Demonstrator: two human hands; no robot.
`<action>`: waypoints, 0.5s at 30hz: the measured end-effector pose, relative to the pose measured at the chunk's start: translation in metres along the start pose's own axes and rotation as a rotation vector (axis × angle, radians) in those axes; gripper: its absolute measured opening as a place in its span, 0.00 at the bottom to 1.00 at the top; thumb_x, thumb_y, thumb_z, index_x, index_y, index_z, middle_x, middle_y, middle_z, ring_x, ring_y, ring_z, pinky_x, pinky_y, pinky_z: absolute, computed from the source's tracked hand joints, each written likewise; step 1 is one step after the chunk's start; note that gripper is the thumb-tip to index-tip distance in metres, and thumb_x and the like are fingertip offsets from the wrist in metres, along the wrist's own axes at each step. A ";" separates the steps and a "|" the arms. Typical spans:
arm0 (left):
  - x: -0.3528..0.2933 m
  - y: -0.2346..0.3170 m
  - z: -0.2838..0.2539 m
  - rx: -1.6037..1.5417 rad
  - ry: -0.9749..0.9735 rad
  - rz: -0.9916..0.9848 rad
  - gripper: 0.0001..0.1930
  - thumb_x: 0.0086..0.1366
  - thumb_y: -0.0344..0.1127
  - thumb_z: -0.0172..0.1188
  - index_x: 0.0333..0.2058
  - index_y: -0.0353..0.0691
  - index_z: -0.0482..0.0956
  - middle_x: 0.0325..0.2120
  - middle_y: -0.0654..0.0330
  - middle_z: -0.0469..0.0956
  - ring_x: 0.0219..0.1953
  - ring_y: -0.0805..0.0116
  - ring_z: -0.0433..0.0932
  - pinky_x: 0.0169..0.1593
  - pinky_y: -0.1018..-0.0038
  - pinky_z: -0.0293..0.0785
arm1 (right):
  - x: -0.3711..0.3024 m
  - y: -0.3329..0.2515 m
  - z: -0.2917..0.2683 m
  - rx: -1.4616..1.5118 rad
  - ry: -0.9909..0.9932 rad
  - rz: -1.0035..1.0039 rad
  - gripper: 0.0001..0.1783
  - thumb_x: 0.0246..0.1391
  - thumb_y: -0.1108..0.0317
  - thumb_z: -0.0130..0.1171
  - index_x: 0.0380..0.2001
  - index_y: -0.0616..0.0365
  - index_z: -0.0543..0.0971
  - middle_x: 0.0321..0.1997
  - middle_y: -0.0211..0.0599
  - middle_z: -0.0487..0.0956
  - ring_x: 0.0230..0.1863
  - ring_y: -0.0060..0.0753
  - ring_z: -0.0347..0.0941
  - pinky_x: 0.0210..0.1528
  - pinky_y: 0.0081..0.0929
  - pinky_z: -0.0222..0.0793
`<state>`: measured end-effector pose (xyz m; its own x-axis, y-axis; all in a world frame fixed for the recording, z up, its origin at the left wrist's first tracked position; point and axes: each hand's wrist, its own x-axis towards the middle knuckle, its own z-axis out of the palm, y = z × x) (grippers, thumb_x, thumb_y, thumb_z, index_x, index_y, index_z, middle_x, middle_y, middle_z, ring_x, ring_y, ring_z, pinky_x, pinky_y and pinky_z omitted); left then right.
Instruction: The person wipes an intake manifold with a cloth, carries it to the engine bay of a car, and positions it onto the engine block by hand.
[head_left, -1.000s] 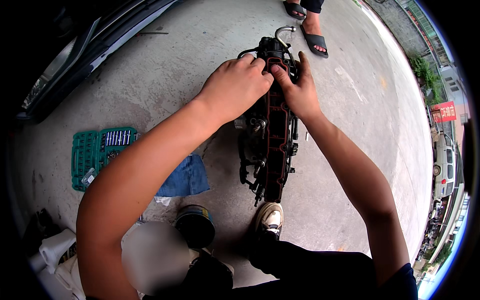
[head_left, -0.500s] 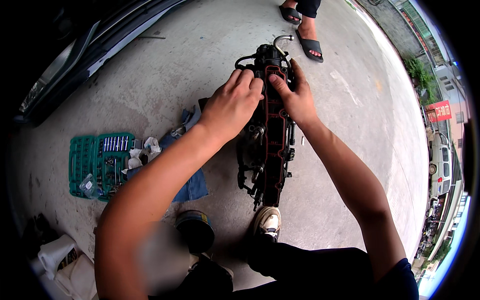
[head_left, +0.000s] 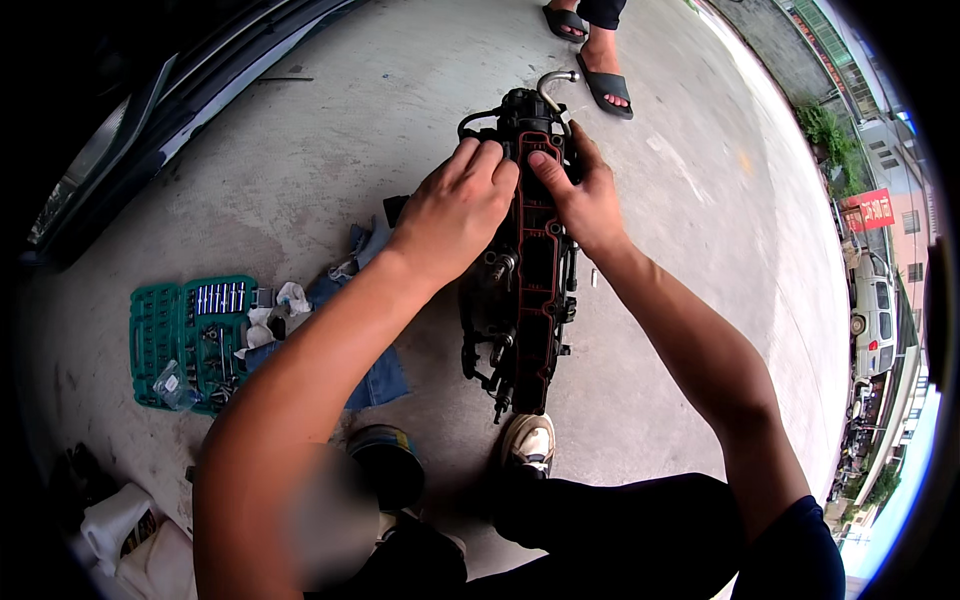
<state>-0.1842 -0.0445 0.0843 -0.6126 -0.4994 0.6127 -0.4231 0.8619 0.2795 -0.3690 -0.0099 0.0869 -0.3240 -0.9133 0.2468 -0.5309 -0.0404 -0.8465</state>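
Engine manifold (head_left: 530, 300), black with a reddish gasket face, stands on the concrete floor (head_left: 330, 170), its near end beside a shoe (head_left: 530, 443). Left hand (head_left: 455, 210) and right hand (head_left: 580, 195) grasp its far end; fingertips partly hidden. Green socket tray (head_left: 185, 340) lies left.

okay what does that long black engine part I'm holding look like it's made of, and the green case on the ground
Engine part: probably moulded black plastic, matte and dusty, with ribs and a thin reddish, rubbery-looking gasket line; the bent tube at its far end shines like bare metal. Green case: seemingly moulded plastic, with formed slots holding shiny metal sockets.
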 end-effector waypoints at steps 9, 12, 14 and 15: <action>0.001 -0.004 -0.002 0.021 -0.008 0.041 0.07 0.56 0.27 0.55 0.34 0.34 0.72 0.34 0.55 0.69 0.41 0.59 0.71 0.45 0.68 0.73 | 0.000 -0.008 -0.003 -0.098 -0.024 -0.073 0.46 0.46 0.53 0.68 0.58 0.79 0.61 0.51 0.52 0.70 0.52 0.40 0.70 0.54 0.29 0.66; 0.005 -0.003 -0.001 0.057 -0.016 0.053 0.04 0.55 0.26 0.53 0.31 0.36 0.72 0.34 0.57 0.70 0.41 0.62 0.72 0.44 0.71 0.76 | 0.000 -0.008 -0.004 -0.057 -0.050 -0.078 0.46 0.46 0.53 0.68 0.57 0.79 0.62 0.50 0.51 0.71 0.52 0.38 0.70 0.53 0.28 0.67; 0.008 0.000 0.001 0.044 -0.026 0.047 0.04 0.55 0.26 0.53 0.31 0.36 0.72 0.34 0.57 0.70 0.41 0.62 0.73 0.44 0.71 0.77 | 0.002 -0.002 -0.009 -0.098 -0.041 -0.086 0.46 0.47 0.54 0.68 0.58 0.79 0.62 0.50 0.49 0.71 0.52 0.38 0.70 0.53 0.28 0.67; 0.010 -0.001 0.002 0.009 -0.041 0.037 0.05 0.56 0.26 0.55 0.32 0.35 0.72 0.34 0.56 0.70 0.41 0.60 0.72 0.44 0.68 0.74 | 0.001 -0.003 -0.008 -0.096 -0.043 -0.086 0.46 0.47 0.54 0.68 0.58 0.79 0.62 0.50 0.49 0.71 0.52 0.38 0.70 0.53 0.28 0.67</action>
<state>-0.1910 -0.0506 0.0887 -0.6547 -0.4708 0.5914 -0.4059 0.8789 0.2504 -0.3742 -0.0078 0.0938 -0.2411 -0.9248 0.2943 -0.6287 -0.0822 -0.7733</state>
